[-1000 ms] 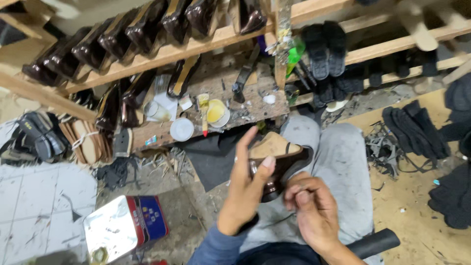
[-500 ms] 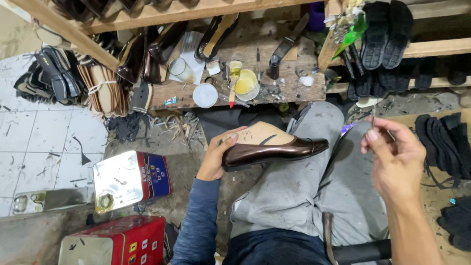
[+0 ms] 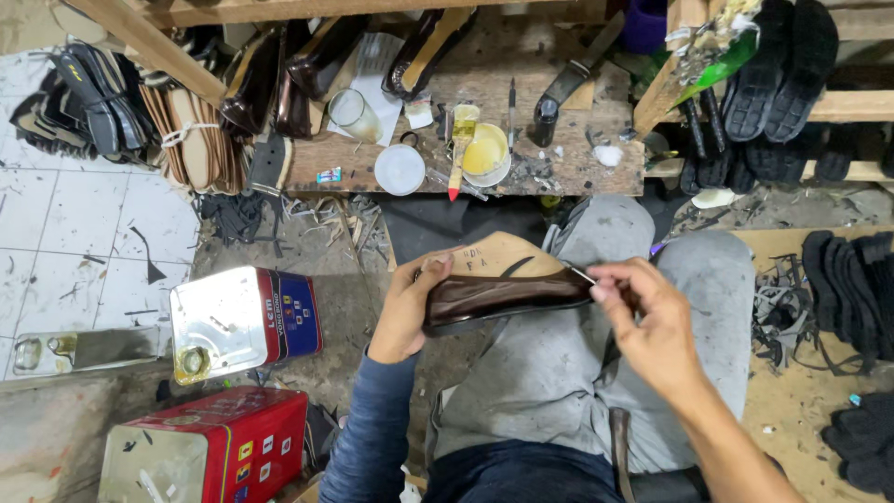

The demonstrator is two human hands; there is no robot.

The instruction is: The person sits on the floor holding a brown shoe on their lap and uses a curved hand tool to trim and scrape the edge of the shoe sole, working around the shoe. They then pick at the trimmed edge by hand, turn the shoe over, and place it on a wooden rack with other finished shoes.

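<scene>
The left hand is wrapped around the heel end of a dark brown shoe, thumb on top and fingers curled underneath, holding it sole-up and roughly level above the person's lap. The shoe stretches from that hand toward the right, its toe end reaching the right hand. The right hand pinches a thin metal tool between thumb and forefinger, the grip narrow and closed on it, with the tool's tip touching the shoe's toe edge. The tan sole faces away from the person, toward the bench. Beneath the shoe lie the grey trousers of the seated person. Ahead stands a wooden bench with a pot of yellow glue and a brush laid across it, and a white lid beside them. To the left, on the floor, sit a silver tin and a red tin.
</scene>
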